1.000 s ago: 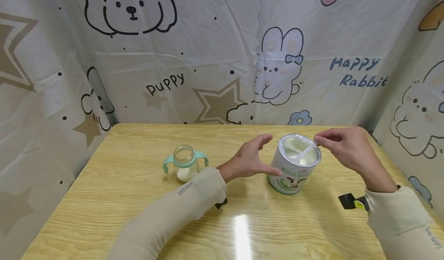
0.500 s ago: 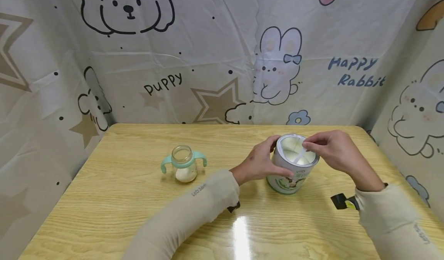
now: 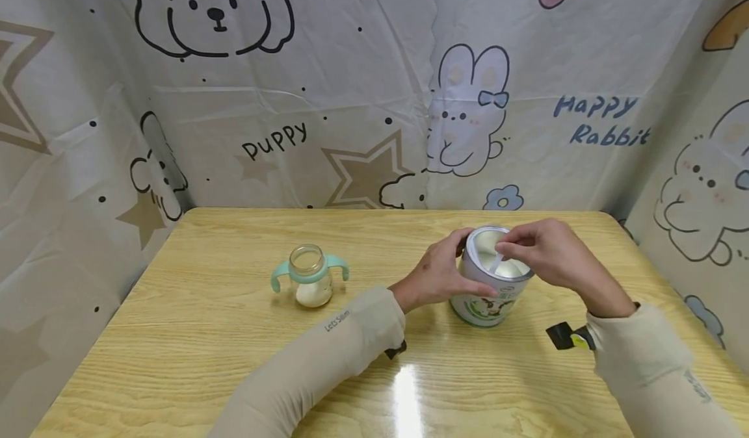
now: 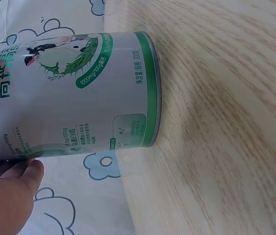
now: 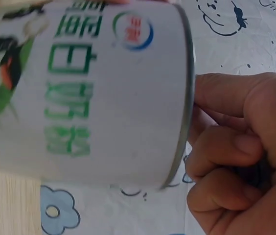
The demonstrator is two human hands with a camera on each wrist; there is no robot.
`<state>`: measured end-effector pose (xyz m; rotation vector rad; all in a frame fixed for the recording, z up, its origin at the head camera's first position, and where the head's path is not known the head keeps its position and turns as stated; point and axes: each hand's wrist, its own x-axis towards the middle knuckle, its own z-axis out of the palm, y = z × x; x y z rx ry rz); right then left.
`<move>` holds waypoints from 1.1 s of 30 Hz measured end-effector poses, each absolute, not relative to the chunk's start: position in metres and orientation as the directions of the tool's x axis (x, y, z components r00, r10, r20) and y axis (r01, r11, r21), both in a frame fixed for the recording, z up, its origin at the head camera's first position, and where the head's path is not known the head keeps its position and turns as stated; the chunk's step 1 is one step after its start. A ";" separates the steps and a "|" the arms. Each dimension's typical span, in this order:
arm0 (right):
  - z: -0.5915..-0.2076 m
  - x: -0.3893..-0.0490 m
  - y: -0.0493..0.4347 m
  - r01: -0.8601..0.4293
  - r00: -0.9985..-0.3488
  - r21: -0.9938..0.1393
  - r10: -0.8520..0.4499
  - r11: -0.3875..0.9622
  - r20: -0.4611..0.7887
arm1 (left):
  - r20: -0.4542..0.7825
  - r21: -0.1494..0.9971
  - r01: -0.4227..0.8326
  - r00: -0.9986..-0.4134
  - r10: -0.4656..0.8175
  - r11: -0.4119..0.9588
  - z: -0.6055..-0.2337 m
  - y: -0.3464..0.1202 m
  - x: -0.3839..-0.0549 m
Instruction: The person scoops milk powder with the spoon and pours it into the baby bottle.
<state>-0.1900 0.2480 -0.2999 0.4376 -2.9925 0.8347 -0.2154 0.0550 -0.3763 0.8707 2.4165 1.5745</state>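
Note:
A white milk powder can [image 3: 487, 306] with green print and a cow picture stands, lidless, at the right of the table. My left hand [image 3: 443, 272] grips its side, thumb in front and fingers behind; the left wrist view shows the can [image 4: 79, 103] between the thumb and fingers. Over the mouth, my right hand [image 3: 544, 251] pinches the handle of a white scoop [image 3: 495, 264] that reaches down inside, where pale powder shows. The scoop's lower end is hard to make out. In the right wrist view the rim hides the scoop and my fingertips.
To the left stands a clear baby bottle [image 3: 310, 275], topless, with mint green handles and pale powder in its bottom. A wooden table [image 3: 222, 334] carries everything. Printed cloth [image 3: 363, 54] hangs at the back and both sides.
My left hand has moved right and taken hold of the can. My right hand has shifted left over the mouth, and the scoop handle stands steeper. The bottle has stayed in place.

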 end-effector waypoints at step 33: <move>-0.302 -0.197 0.296 0.087 -0.995 -0.689 0.094 0.719 -0.027 | 0.184 0.867 0.388 -0.832 0.523 0.312 -0.376 0.056 -0.215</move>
